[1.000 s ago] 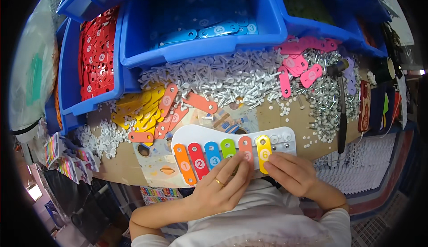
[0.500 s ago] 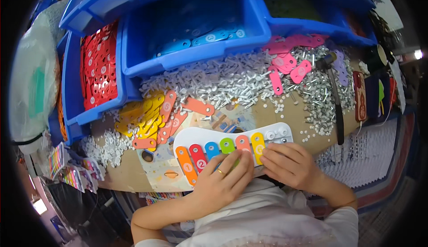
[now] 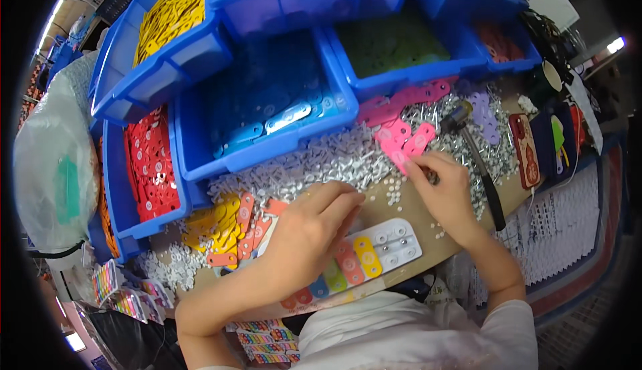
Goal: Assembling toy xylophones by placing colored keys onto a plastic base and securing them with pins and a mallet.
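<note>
A white toy xylophone base (image 3: 409, 248) lies near the table's front edge, partly hidden under my left arm. Several coloured bars sit on it, among them a yellow bar (image 3: 367, 257), a salmon one and a green one; its right end shows bare pegs. My left hand (image 3: 309, 226) hovers above it, fingers bent and pressed together at the edge of a heap of white plastic pins (image 3: 304, 159); whatever they hold is hidden. Farther right, my right hand (image 3: 443, 186) pinches the near end of a pink bar (image 3: 398, 156) beside other pink bars (image 3: 420, 139).
Blue bins (image 3: 267, 148) of coloured bars line the back. Yellow bars (image 3: 221, 226) and salmon bars lie left. Metal nails (image 3: 428, 112), purple bars (image 3: 483, 119), a black-handled hammer (image 3: 487, 183) and a red-cased phone (image 3: 524, 149) are on the right.
Both hands have left the xylophone's bars. My left hand has moved up to the white pins, my right hand away to the pink bars. The view has shifted, showing more bins.
</note>
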A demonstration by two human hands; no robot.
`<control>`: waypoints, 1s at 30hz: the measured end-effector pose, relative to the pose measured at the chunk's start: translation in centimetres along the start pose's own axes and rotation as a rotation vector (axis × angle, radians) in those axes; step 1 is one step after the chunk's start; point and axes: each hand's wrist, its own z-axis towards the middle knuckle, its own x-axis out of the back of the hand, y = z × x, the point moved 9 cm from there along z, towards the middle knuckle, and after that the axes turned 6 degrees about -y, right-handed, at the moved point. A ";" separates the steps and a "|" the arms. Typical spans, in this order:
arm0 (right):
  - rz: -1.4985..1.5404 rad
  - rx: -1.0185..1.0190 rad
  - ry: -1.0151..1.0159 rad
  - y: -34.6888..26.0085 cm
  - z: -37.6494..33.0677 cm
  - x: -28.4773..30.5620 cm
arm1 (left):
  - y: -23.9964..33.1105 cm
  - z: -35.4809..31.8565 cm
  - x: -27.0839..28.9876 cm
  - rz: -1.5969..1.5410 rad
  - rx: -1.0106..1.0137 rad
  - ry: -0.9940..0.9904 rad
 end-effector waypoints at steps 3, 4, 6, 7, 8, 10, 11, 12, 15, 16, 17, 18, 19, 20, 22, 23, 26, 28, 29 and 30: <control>0.663 -0.348 -0.182 2.7 -1.7 -1.6 | 0.9 2.1 -0.1 -0.006 -0.097 0.163; 0.902 -0.301 -0.239 2.0 -2.3 -2.4 | 2.7 2.6 -0.5 0.200 -0.222 0.154; 0.769 -0.255 -0.279 1.1 -2.8 -1.8 | 4.6 3.1 -1.9 0.474 -0.411 0.165; 0.612 -0.183 -0.286 0.5 -2.7 -1.2 | 4.7 3.0 -2.0 0.463 -0.436 0.161; 0.652 -0.150 -0.289 0.1 -2.4 -0.4 | 4.2 3.1 -2.1 0.456 -0.428 0.120; 0.558 -0.083 -0.265 1.3 -1.8 1.9 | 2.7 3.7 -1.4 0.341 -0.345 0.044; 0.469 -0.006 -0.259 1.5 -1.5 3.2 | 2.6 3.7 -0.9 0.334 -0.363 0.040; 0.214 0.016 -0.072 2.4 -0.8 5.9 | 1.5 3.9 -0.1 0.280 -0.266 0.060; -0.493 -0.042 0.243 6.2 0.9 11.0 | -0.1 3.4 0.8 0.126 -0.044 0.126; -0.738 -0.023 0.262 7.2 0.9 11.3 | -1.1 3.0 1.3 0.026 0.083 0.177; -0.733 -0.020 0.261 7.7 1.0 11.3 | -0.8 2.5 1.4 0.029 0.086 0.177; -0.660 -0.037 0.210 8.5 1.2 10.9 | -1.0 2.0 1.6 -0.062 0.134 0.181; -0.585 -0.052 0.157 9.2 1.5 10.6 | -1.4 1.3 1.7 -0.152 0.185 0.186; -0.574 -0.048 0.139 9.5 1.3 10.2 | -1.4 0.3 1.6 -0.073 0.172 0.176; -0.520 -0.105 0.192 10.5 0.9 10.8 | -0.8 -0.2 1.1 -0.036 0.109 0.203; -0.498 -0.063 0.234 9.9 0.5 11.7 | 0.5 -1.1 1.2 0.005 0.037 0.228; -0.449 0.038 0.450 7.9 -0.6 13.5 | 5.3 -3.0 -1.1 0.286 -0.185 0.138; -0.375 0.031 0.519 6.5 -1.9 13.3 | 6.3 -3.6 -3.6 0.429 -0.260 0.129; -0.268 -0.023 0.469 6.0 -2.6 12.4 | 6.6 -4.1 -4.6 0.454 -0.234 0.112; -0.171 -0.082 0.420 5.5 -3.8 11.3 | 6.8 -4.6 -5.5 0.471 -0.216 0.097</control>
